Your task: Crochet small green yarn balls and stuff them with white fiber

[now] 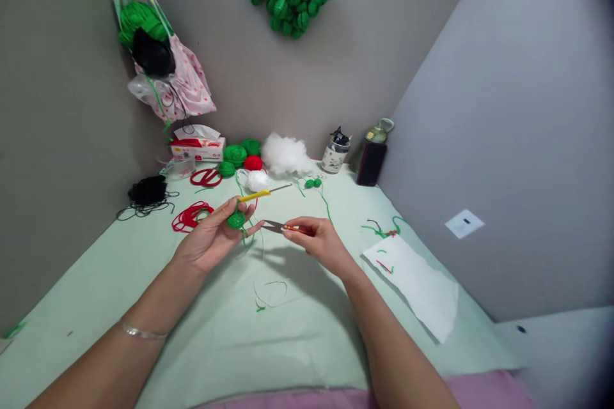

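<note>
My left hand (pixel 211 239) is palm up over the pale green table (pixel 144 307), fingers closed on a small green crocheted ball (pixel 236 220) and a crochet hook with a yellow handle (pixel 254 195) that points right. A thin green yarn strand (pixel 268 294) trails from the ball down onto the table. My right hand (pixel 316 239) pinches small thread snips with an orange grip (pixel 281 227); their metal tips point left and sit just beside the left fingertips.
At the back lie green and red yarn balls (pixel 242 156), white stuffing (pixel 286 153), red scissors (pixel 206 177), a tissue box (pixel 197 147), a jar (pixel 334 154) and a dark bottle (pixel 371 160). Red cord (pixel 192 216), black cord (pixel 146 192) lie left; a white sheet (pixel 417 284) right.
</note>
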Demonstrator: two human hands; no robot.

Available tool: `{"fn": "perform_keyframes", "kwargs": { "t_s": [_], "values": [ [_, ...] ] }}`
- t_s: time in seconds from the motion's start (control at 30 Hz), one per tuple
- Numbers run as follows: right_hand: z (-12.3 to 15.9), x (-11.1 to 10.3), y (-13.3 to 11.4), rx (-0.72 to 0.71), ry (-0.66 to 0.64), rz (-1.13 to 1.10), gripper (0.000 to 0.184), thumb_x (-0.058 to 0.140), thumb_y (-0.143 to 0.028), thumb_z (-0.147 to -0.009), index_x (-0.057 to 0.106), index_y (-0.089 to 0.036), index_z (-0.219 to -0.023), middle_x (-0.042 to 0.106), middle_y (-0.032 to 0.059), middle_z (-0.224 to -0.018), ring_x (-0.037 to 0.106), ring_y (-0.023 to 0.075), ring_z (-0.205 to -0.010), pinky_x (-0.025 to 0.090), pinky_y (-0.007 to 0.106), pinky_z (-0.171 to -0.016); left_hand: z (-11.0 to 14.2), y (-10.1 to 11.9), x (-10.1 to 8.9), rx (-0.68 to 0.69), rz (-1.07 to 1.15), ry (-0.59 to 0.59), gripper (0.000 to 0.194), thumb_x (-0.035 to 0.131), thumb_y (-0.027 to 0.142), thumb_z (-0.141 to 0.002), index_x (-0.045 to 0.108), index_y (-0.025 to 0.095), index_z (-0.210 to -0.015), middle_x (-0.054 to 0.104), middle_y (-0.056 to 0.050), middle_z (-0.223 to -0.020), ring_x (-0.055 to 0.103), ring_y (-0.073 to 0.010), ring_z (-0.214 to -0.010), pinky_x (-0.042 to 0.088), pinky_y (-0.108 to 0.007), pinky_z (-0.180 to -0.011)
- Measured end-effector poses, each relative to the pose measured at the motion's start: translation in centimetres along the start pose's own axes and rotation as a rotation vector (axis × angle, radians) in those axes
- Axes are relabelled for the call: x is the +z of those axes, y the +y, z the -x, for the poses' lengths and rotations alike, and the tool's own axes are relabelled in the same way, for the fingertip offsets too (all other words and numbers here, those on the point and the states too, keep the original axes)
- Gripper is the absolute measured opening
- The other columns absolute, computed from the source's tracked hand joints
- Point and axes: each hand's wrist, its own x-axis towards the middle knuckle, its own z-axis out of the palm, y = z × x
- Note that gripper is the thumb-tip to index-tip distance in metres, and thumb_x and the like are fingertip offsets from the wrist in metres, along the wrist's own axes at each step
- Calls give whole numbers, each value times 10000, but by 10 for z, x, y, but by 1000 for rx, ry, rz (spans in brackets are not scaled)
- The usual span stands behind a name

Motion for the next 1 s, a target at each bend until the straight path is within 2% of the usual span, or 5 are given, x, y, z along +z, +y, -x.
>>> {"fn": "perform_keyframes", "kwargs": {
  "t_s": [0.17, 0.33, 0.67, 0.83, 1.0],
  "values": [
    [-2, 9, 6, -3, -37, 13, 414, 782, -492, -753, 785, -134, -961, 508, -33, -629, 347, 92, -573, 258, 262, -534, 3, -3, 5, -11, -16, 8, 178, 671, 111, -942, 708, 136, -770, 715, -9, -717, 740, -165, -855, 598, -400, -966],
    [0, 21, 5, -40, -97, 6, 417, 765, -476, -773, 802, -122, -992, 487, -38, -615, 321, 91, -581, 255, 267, -549, 5, -8, 6, -25, -26, 4, 229, 584, 100, -990, 702, 133, -796, 713, -10, -715, 741, -168, -854, 610, -422, -955],
    [4, 16, 3, -78, -198, -14, 375, 753, -468, -811, 780, -126, -961, 515, -32, -648, 348, 89, -603, 274, 248, -556, 5, -5, 6, -71, -57, 16, 216, 609, 83, -970, 706, 141, -786, 714, -8, -707, 748, -179, -884, 584, -438, -1017],
    [2, 18, 5, -80, -162, -17, 389, 749, -491, -816, 781, -142, -985, 546, -22, -670, 349, 88, -588, 286, 247, -545, 6, -4, 10, -67, -49, 56, 212, 639, 86, -954, 701, 163, -766, 702, 11, -682, 755, -181, -891, 584, -433, -1018],
    [1, 17, 7, -80, -148, 17, 405, 734, -512, -831, 796, -147, -998, 462, -47, -601, 337, 93, -573, 270, 251, -536, 9, -7, 15, -85, -58, 85, 269, 579, 82, -987, 699, 149, -755, 696, -4, -673, 757, -182, -855, 606, -429, -964]
  ]
}}
